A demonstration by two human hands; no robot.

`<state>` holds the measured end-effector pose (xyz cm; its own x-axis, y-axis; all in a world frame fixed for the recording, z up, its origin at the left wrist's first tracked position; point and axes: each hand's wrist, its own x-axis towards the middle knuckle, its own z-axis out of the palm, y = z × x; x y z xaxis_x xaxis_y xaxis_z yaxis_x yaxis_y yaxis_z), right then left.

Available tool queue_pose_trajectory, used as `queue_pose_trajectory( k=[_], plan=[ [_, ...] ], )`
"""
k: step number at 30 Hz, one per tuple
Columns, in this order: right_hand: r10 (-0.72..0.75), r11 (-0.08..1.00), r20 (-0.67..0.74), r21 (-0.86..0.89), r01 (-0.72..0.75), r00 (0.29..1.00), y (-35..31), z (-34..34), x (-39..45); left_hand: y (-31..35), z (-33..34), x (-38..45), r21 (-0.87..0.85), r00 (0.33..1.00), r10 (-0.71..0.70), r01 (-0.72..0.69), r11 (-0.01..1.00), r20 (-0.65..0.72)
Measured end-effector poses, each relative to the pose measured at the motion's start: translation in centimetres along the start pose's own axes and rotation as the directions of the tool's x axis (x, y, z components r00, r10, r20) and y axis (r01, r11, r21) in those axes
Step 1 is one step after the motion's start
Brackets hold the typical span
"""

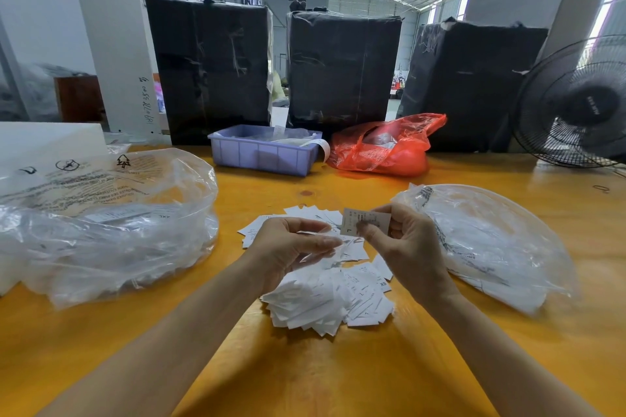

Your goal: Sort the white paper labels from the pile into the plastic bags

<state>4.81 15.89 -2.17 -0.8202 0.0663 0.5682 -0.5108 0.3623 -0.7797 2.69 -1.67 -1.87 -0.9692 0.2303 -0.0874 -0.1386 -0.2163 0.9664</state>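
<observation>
A pile of white paper labels lies on the yellow table in front of me. My right hand pinches one label upright above the pile; an "L" is printed on it. My left hand hovers over the pile with fingers curled, pinching a label whose edge shows between fingers and thumb. A clear plastic bag lies open to the left, and a second clear plastic bag with labels inside lies to the right.
A purple bin and a red plastic bag sit at the back of the table. Three black wrapped bales stand behind them. A black fan stands at the far right.
</observation>
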Motion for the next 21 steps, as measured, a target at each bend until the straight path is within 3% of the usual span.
queue_pose_trajectory(
  k=[7,21],
  plan=[
    [-0.032,0.995,0.037,-0.092,0.035,0.999,0.25,0.36,-0.14,-0.01,-0.02,0.13,0.006,1.0,0.003,-0.003,1.0,-0.01],
    [0.02,1.0,0.01,-0.018,-0.02,1.0,0.08,0.14,-0.03,-0.04,-0.18,0.22,0.01,1.0,0.008,-0.008,1.0,-0.009]
  ],
)
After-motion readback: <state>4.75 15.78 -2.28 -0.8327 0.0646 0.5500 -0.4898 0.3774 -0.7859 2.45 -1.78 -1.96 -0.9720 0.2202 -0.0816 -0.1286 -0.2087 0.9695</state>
